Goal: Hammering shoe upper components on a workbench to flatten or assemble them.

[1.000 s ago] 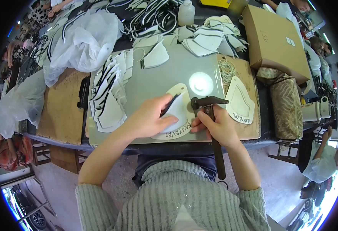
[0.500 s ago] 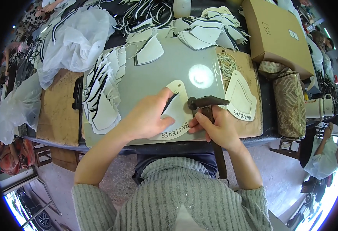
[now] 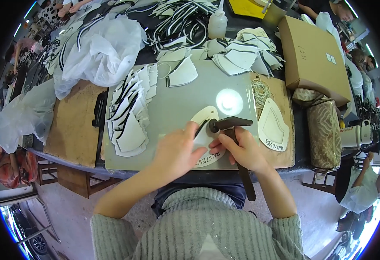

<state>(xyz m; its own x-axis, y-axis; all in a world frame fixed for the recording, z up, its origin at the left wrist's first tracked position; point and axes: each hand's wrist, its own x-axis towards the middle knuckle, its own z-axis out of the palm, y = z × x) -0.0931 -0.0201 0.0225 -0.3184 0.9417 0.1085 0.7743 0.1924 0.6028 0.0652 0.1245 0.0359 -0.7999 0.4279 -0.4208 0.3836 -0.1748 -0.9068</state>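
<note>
My left hand [image 3: 175, 149] rests with thumb and fingers apart on a white cut piece [image 3: 204, 141] with a black strip along its edge. Beneath that piece is a cream teardrop-shaped template [image 3: 204, 113] with dark lettering on its lower rim. My right hand [image 3: 243, 151] is wrapped round the handle of a hammer [image 3: 245, 180]. The hammer's dark head lies over the right side of the piece; I cannot tell whether they touch. Both hands are above the grey board [image 3: 168, 102].
Overlapping white pieces with black edging [image 3: 131, 123] lie on the left. Further right are a second template [image 3: 273, 128], a cord bundle [image 3: 260, 91], a cardboard box [image 3: 315, 60] and a patterned pouch [image 3: 324, 134]. Behind stand a squeeze bottle [image 3: 217, 24] and plastic bags [image 3: 101, 52].
The whole view has shifted, with the table lower in the picture. Relative to the template, the hammer head has moved left over the white piece. My left hand has slid slightly toward me.
</note>
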